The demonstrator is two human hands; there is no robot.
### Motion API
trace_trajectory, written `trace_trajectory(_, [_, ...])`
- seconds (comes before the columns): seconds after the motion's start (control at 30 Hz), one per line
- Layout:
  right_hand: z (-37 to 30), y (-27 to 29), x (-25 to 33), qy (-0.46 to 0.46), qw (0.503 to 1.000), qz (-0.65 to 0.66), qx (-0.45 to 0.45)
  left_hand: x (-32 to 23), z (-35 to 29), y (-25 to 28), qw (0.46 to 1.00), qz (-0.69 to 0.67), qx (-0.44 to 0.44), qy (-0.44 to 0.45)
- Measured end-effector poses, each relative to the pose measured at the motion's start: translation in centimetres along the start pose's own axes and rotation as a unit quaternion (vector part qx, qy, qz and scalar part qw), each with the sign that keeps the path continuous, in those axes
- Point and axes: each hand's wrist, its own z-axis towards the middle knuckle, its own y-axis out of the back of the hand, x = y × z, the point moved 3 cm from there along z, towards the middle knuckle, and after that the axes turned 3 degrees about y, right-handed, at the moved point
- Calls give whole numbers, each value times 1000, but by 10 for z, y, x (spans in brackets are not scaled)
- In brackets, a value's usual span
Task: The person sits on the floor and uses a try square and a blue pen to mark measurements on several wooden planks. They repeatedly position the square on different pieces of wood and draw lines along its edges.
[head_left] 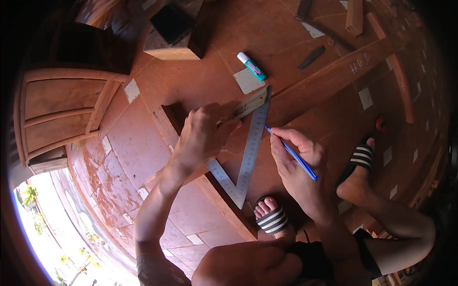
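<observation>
A metal triangle square (pixel 248 157) with scale markings lies across a long reddish-brown wooden board (pixel 315 90). My left hand (pixel 202 131) is closed around the thick pale side of the square, thumb toward the middle; some fingertips are hidden. In my right hand (pixel 303 164) a blue pen (pixel 299 159) is pinched, its tip at the square's long edge near the board. A second wooden piece (pixel 224 205) runs crosswise under the square's lower end.
A white-and-teal correction pen (pixel 251 66) lies on the tiled floor beyond the square. Farther off are a wooden block (pixel 172 51) with a dark phone-like slab (pixel 171 24) on it, and a dark flat tool (pixel 311 57). A wooden frame panel (pixel 67 109) stands left. My sandalled feet flank the board's near side.
</observation>
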Motion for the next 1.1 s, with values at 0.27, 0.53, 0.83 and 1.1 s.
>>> trace_trajectory(0.27, [-27, -4, 4, -20, 998, -5, 63, -2, 0, 1, 1000, 11, 2, 9])
trace_trajectory(0.53, [17, 70, 8, 15, 987, -29, 155, 1, 0, 2, 1000, -12, 7, 0])
trace_trajectory(0.83, [109, 269, 70, 132, 938, -285, 148, -8, 6, 11, 995, -41, 61, 63])
trace_trajectory(1.1, [75, 369, 38, 16, 958, -278, 70, 15, 7, 60, 993, -41, 8, 112])
